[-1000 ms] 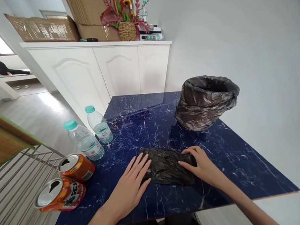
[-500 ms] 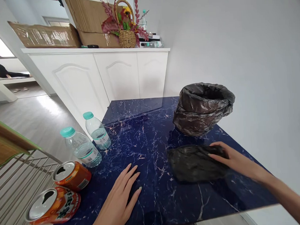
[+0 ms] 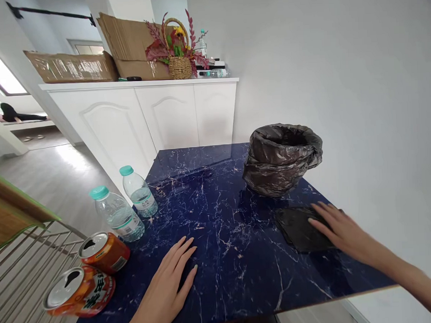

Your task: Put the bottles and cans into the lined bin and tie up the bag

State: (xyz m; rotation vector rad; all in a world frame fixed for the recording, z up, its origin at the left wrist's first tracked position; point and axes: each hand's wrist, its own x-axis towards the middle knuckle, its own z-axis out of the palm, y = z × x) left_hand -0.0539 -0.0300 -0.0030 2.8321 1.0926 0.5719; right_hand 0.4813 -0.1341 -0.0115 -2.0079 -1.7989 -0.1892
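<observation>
Black plastic lies flat beneath the right hand [image 3: 341, 228]: this folded bag [image 3: 297, 231] sits on the tabletop [image 3: 224, 275] near the standing bag [image 3: 278, 173], on its side toward the wearer and a little to its right. The two hands are well apart. The right one is palm down with its fingers stretched over the folded bag; whether a fingertip also catches an edge, I cannot tell. The left hand [image 3: 164, 288] rests on the tabletop, left of the standing bag and closer to the wearer, fingers loosely extended, with nothing visible in its hold. As for what looks done, the standing bag is upright with its mouth wide and its rim turned outward; whether something rigid props it from within is hidden, as are any contents. The folded bag looks smooth and compact, so its flattening seems largely finished, and it is not opened out. Well to the left of the standing bag, along the tabletop's edge, stand a capped near bottle [image 3: 123, 221] and a far bottle [image 3: 143, 199], then, closer to the wearer, a rear can [image 3: 115, 257] and a front can [image 3: 96, 291], both opened. Neither hand touches these four.
</observation>
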